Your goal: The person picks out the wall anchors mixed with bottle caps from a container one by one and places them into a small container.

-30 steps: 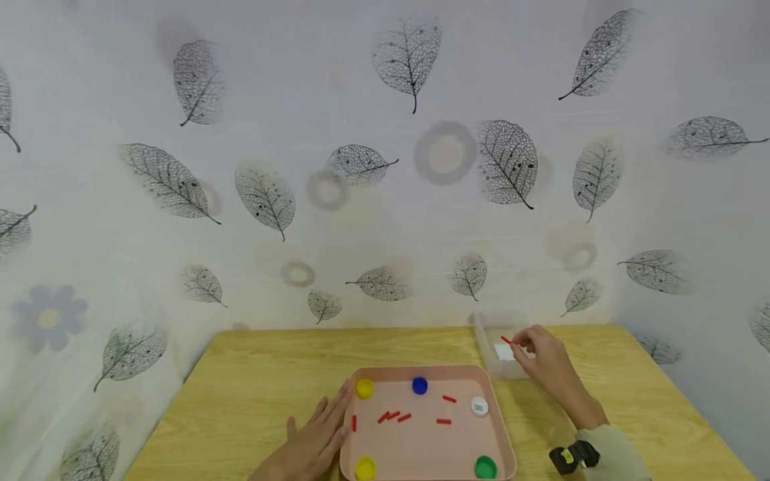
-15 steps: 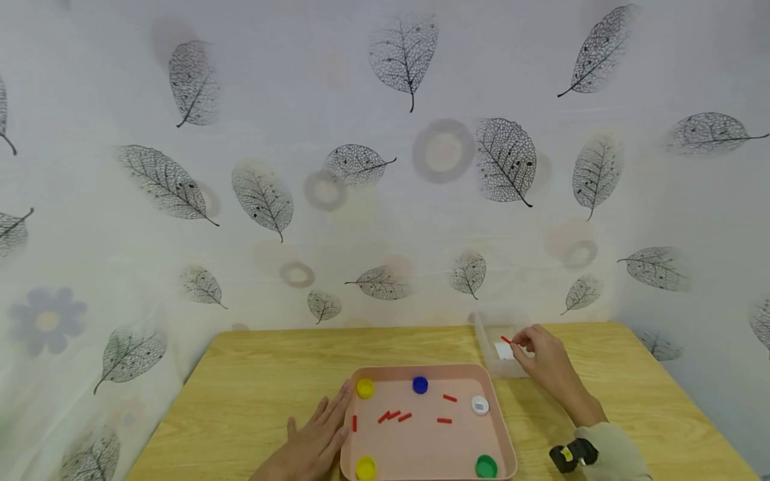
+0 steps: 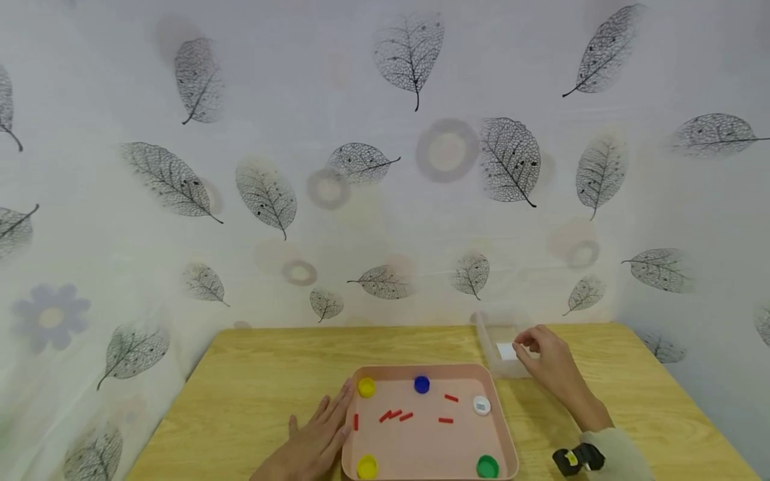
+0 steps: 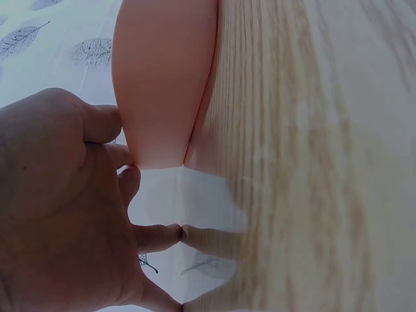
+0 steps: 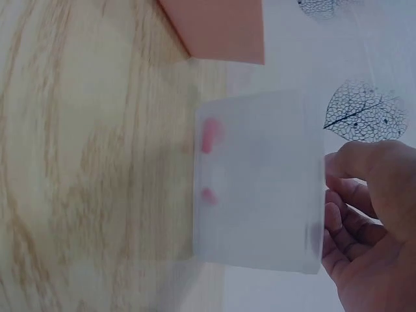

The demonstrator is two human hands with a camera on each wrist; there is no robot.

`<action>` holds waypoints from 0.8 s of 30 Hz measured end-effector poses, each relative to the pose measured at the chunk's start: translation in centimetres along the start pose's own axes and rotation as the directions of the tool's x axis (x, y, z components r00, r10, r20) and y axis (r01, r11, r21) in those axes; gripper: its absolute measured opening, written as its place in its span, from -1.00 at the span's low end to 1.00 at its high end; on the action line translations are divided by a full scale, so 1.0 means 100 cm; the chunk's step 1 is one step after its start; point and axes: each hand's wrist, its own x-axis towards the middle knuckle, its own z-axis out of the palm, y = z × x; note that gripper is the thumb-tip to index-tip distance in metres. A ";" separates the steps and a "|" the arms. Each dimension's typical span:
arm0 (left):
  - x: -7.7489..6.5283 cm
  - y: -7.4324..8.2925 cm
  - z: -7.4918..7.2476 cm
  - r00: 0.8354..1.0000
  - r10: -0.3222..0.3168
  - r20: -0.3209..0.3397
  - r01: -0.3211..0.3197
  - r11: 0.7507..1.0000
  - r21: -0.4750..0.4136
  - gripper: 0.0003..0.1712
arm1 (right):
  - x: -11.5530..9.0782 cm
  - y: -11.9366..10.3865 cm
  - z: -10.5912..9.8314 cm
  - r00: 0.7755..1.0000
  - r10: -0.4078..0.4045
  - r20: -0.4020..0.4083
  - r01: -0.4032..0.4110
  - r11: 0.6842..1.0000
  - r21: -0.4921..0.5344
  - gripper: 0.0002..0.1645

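Observation:
In the head view my left hand (image 3: 315,437) rests against the left side of a pink tray (image 3: 430,461), fingers extended. The left wrist view shows fingertips touching the tray wall (image 4: 162,78) and the tabletop. My right hand (image 3: 552,364) is over a clear plastic box (image 3: 490,344), its fingers loosely bent with nothing visible between them. Through the box's frosted wall (image 5: 266,188), two blurred red shapes (image 5: 208,134) show near the bottom. Several short red sticks (image 3: 446,421) lie in the tray.
Round caps stand along the tray's edges: yellow caps (image 3: 366,387) at left, a blue cap (image 3: 422,385) at the back, a white cap (image 3: 481,405) at right and a green cap (image 3: 487,466) at front right. A white label (image 3: 506,351) shows at the box. Everything stands on a wooden table (image 3: 252,374).
The red stick pinched in my right fingers earlier is gone from them; the right hand stays over the box. The left hand and tray have not visibly moved.

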 end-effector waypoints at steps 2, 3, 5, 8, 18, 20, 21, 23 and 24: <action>0.000 0.000 0.000 1.000 -0.004 0.000 0.004 1.000 0.000 -0.31 | 0.000 -0.002 -0.003 1.000 0.011 0.001 -0.011 1.000 0.014 -0.90; 0.001 0.000 0.000 1.000 -0.006 0.001 0.006 1.000 -0.002 -0.31 | 0.000 -0.004 -0.004 1.000 0.018 0.005 -0.018 1.000 0.022 -0.90; 0.001 0.000 0.000 1.000 -0.006 0.000 0.006 1.000 -0.007 -0.31 | -0.001 -0.007 -0.006 1.000 0.028 0.009 -0.028 0.999 0.033 -0.90; 0.001 0.000 0.000 1.000 -0.001 -0.006 0.001 1.000 -0.011 -0.32 | -0.001 -0.014 -0.009 0.999 0.040 0.012 -0.041 0.998 0.057 -0.90; 0.003 0.001 0.001 1.000 0.010 -0.019 -0.010 1.000 -0.004 -0.32 | -0.010 -0.037 -0.014 1.000 0.001 -0.010 0.001 0.986 0.164 -0.80; 0.003 0.001 0.001 1.000 0.013 -0.021 -0.013 1.000 -0.007 -0.32 | -0.013 -0.041 -0.013 1.000 0.003 -0.005 -0.002 0.985 0.172 -0.80; 0.003 0.001 0.002 1.000 0.016 -0.023 -0.016 1.000 -0.008 -0.32 | -0.015 -0.043 -0.012 1.000 0.005 -0.003 -0.005 0.985 0.174 -0.79; 0.003 0.001 0.002 1.000 0.021 -0.024 -0.021 1.000 -0.009 -0.32 | -0.018 -0.047 -0.011 1.000 0.009 0.001 -0.009 0.984 0.180 -0.79; 0.003 0.001 0.002 0.999 0.024 -0.025 -0.024 1.000 -0.010 -0.32 | -0.019 -0.049 -0.010 1.000 0.009 0.003 -0.010 0.982 0.188 -0.79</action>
